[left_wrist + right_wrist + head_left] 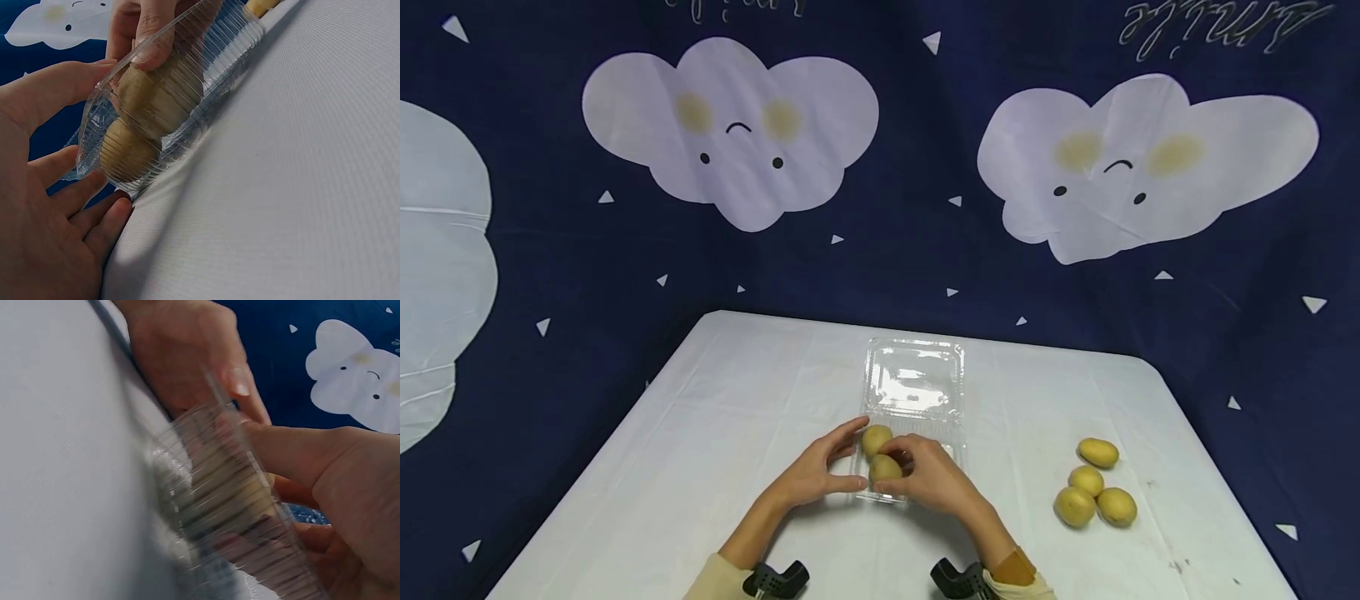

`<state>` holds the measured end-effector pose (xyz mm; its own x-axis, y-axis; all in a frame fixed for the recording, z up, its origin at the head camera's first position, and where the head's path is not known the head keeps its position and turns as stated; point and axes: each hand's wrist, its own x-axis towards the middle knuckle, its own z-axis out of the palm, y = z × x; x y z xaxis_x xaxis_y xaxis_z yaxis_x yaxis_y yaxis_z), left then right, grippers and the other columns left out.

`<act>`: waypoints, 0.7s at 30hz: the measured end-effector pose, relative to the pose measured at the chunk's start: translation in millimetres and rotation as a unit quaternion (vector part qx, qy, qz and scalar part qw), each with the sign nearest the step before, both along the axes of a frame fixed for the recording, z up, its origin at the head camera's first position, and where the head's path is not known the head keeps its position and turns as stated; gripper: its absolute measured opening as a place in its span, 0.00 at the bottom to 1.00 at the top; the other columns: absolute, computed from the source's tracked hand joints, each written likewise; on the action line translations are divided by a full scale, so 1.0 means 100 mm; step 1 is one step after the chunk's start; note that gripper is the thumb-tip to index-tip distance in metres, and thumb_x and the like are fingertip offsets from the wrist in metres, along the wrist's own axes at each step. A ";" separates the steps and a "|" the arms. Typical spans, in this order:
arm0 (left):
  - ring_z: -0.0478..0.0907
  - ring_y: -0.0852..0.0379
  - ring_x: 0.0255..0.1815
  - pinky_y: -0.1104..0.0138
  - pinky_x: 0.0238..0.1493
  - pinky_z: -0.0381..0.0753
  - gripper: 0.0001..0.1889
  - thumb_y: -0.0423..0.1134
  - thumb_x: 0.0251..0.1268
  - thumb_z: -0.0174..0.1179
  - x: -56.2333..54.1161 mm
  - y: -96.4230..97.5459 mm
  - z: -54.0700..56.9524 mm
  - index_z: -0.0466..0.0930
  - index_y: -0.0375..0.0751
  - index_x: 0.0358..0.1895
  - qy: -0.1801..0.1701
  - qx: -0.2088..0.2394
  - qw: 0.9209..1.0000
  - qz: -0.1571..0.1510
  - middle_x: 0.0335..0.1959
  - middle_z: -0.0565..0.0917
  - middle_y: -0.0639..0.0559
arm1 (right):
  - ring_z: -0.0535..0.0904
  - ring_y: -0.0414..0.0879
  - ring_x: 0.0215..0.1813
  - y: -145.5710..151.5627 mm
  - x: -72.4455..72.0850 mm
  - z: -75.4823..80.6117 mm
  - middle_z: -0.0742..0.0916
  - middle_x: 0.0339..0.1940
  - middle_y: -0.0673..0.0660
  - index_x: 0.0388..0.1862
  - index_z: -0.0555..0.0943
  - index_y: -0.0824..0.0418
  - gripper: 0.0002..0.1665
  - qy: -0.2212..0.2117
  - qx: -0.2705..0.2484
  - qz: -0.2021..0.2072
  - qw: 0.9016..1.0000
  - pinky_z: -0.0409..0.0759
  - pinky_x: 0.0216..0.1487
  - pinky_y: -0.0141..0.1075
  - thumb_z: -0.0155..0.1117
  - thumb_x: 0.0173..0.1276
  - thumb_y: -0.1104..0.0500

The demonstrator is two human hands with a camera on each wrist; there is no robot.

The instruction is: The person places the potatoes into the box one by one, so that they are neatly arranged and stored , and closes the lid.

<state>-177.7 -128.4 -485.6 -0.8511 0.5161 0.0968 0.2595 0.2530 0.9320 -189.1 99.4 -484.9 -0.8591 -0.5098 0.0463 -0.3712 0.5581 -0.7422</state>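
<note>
A clear plastic clamshell box [951, 433] stands on the table, its lid [914, 379] folded back away from me. Two potatoes lie in the left part of its base: a farther potato [876, 439] and a nearer potato [885, 469]. My right hand [934, 479] reaches over the base and grips the nearer potato between thumb and fingers. Along the box's left side is my left hand [811, 475], thumb and fingers spread around the edge. In the left wrist view, its thumb is right at the rim and both potatoes [128, 150] show through the ribbed wall.
Several loose potatoes [1116, 507] are grouped on the white tabletop [760, 367] to the right of the box. A dark blue cloth [917, 258] with white clouds hangs behind the table's far edge.
</note>
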 end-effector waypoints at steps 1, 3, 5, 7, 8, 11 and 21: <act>0.59 0.42 0.73 0.49 0.72 0.64 0.45 0.37 0.53 0.69 0.00 0.00 0.00 0.52 0.37 0.73 0.002 -0.001 1.000 -0.001 0.74 0.58 0.39 | 0.81 0.36 0.41 0.00 0.00 -0.01 0.85 0.40 0.46 0.47 0.81 0.53 0.28 0.002 0.002 0.002 1.000 0.83 0.42 0.28 0.75 0.48 0.43; 0.59 0.42 0.73 0.49 0.72 0.64 0.46 0.38 0.53 0.69 0.00 0.00 0.00 0.52 0.37 0.73 0.003 -0.002 1.000 -0.001 0.74 0.58 0.39 | 0.81 0.36 0.40 -0.01 0.00 -0.02 0.85 0.39 0.46 0.46 0.81 0.53 0.28 0.004 0.001 0.005 1.000 0.83 0.41 0.28 0.75 0.49 0.43; 0.60 0.41 0.73 0.49 0.72 0.64 0.46 0.38 0.53 0.69 0.01 -0.01 0.00 0.52 0.37 0.73 0.002 -0.002 1.000 0.000 0.74 0.58 0.39 | 0.82 0.36 0.40 -0.02 0.00 -0.02 0.85 0.39 0.46 0.46 0.81 0.52 0.27 0.007 0.005 0.004 1.000 0.83 0.41 0.27 0.74 0.49 0.42; 0.60 0.41 0.72 0.49 0.72 0.64 0.46 0.39 0.53 0.69 0.01 -0.01 0.01 0.52 0.37 0.73 0.000 -0.001 1.000 0.003 0.74 0.58 0.38 | 0.82 0.36 0.39 -0.03 0.00 -0.02 0.85 0.39 0.46 0.47 0.81 0.52 0.28 0.007 0.005 0.004 1.000 0.83 0.40 0.27 0.74 0.49 0.41; 0.60 0.41 0.72 0.49 0.72 0.64 0.46 0.38 0.53 0.69 0.01 -0.01 0.02 0.52 0.36 0.73 -0.001 0.000 1.000 0.003 0.74 0.58 0.38 | 0.82 0.36 0.39 -0.03 0.00 -0.02 0.85 0.39 0.46 0.47 0.81 0.52 0.28 0.007 0.004 0.004 1.000 0.83 0.40 0.27 0.74 0.49 0.41; 0.59 0.40 0.73 0.48 0.72 0.64 0.46 0.38 0.53 0.69 0.02 -0.01 0.02 0.52 0.35 0.73 0.000 0.003 1.000 0.001 0.74 0.58 0.37 | 0.82 0.36 0.39 -0.04 0.00 -0.03 0.85 0.40 0.46 0.48 0.81 0.53 0.30 0.004 0.005 0.003 1.000 0.83 0.40 0.26 0.72 0.50 0.39; 0.58 0.41 0.73 0.48 0.72 0.64 0.46 0.37 0.51 0.70 0.01 -0.01 0.00 0.53 0.35 0.73 0.005 0.017 1.000 0.001 0.74 0.57 0.37 | 0.83 0.39 0.43 -0.04 0.00 -0.04 0.86 0.43 0.49 0.49 0.81 0.57 0.27 0.005 0.003 0.036 0.999 0.85 0.44 0.28 0.70 0.55 0.43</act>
